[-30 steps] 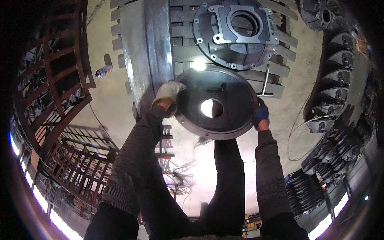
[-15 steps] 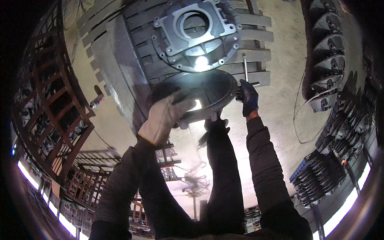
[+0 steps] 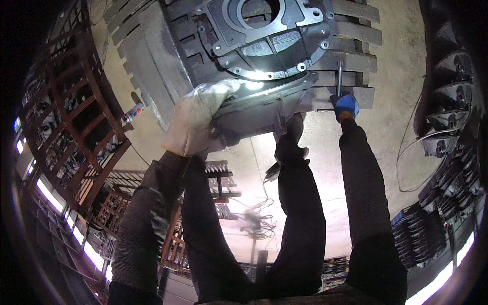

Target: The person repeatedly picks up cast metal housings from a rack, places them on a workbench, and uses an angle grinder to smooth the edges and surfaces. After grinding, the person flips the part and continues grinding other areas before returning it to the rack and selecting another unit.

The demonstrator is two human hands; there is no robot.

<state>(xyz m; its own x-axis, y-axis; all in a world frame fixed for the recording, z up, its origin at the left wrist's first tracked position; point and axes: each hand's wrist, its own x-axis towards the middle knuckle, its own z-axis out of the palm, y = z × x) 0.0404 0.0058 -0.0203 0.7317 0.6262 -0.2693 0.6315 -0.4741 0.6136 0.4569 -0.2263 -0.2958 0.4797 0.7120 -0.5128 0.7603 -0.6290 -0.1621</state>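
Note:
My left hand [image 3: 195, 117], in a pale work glove, is closed on the left edge of a dark metal casting [image 3: 259, 114], which stands tilted with its ribbed side toward me. My left fingertips are partly hidden behind its upper rim. In my right hand [image 3: 346, 105], in a blue and dark glove, a slim metal bar [image 3: 340, 76] points away from me; the fingers are wrapped round its near end. Just beyond the tilted casting lies a larger round housing [image 3: 284, 53] with bolt holes round its flange and a wide central opening.
The housing rests on a slatted pallet [image 3: 351, 38], with a grey flat panel [image 3: 160, 56] to its left. Brown metal racks [image 3: 76, 112] stand at the left, near a spray can [image 3: 133, 112]. Castings [image 3: 452, 96] line the right side, beside a loose cable [image 3: 399, 162].
The casting has tipped from showing its open round face to showing its ribbed side. My right hand has moved away from its rim, to the right, with the bar.

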